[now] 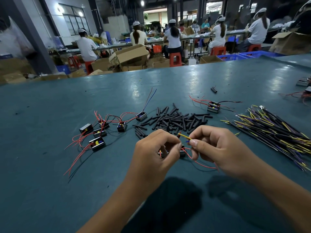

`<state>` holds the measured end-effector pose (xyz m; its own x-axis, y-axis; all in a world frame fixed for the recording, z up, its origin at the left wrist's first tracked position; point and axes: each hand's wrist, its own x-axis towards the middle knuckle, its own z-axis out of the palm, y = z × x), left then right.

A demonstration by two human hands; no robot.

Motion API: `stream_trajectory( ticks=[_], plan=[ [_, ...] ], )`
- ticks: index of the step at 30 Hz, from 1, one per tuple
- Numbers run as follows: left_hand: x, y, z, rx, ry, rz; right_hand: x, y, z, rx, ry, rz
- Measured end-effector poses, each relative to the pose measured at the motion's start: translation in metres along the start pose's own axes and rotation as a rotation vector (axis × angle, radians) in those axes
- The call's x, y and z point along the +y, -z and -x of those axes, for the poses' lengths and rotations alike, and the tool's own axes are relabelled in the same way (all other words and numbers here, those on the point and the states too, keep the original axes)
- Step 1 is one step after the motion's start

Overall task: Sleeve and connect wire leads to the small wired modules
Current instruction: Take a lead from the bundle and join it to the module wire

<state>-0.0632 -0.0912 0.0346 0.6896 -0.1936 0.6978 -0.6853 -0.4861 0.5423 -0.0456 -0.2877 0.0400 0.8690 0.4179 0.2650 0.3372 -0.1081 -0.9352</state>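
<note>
My left hand [156, 150] is curled over a small black wired module [182, 153] low in the middle of the table, pinching one of its leads. My right hand [217, 148] pinches a yellow wire lead [184, 136] whose tip points toward the left fingers, with a short blue end just below it. The module's red wire [200, 164] loops under my right hand. Behind my hands lies a pile of black sleeve tubes [173, 121]. A bundle of yellow, purple and black wire leads [272, 132] lies at the right.
Several wired modules [99, 132] with red and black wires sit on the green table [50, 165] at the left, and one more module [213, 107] at the back right. A stray sleeve [213, 90] lies farther back. People sit working at benches beyond the table.
</note>
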Motion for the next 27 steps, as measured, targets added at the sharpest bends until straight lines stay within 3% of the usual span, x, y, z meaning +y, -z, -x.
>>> stream_trajectory(
  ticks=[7, 15, 21, 27],
  plan=[
    [0.0023, -0.0009, 0.0009, 0.005, 0.002, -0.022, 0.0009, -0.0001, 0.0003, 0.003, 0.006, 0.055],
    [0.0, 0.0014, 0.0019, 0.053, 0.123, 0.006, 0.0011, 0.0051, 0.0001, 0.065, 0.005, 0.047],
    [0.0007, 0.0008, 0.0004, 0.047, -0.104, -0.174, 0.0017, 0.001, 0.0007, 0.027, 0.008, 0.045],
    [-0.0025, -0.0021, 0.0036, 0.054, -0.158, -0.22, -0.0005, -0.0006, 0.0027, 0.019, 0.006, 0.029]
  ],
)
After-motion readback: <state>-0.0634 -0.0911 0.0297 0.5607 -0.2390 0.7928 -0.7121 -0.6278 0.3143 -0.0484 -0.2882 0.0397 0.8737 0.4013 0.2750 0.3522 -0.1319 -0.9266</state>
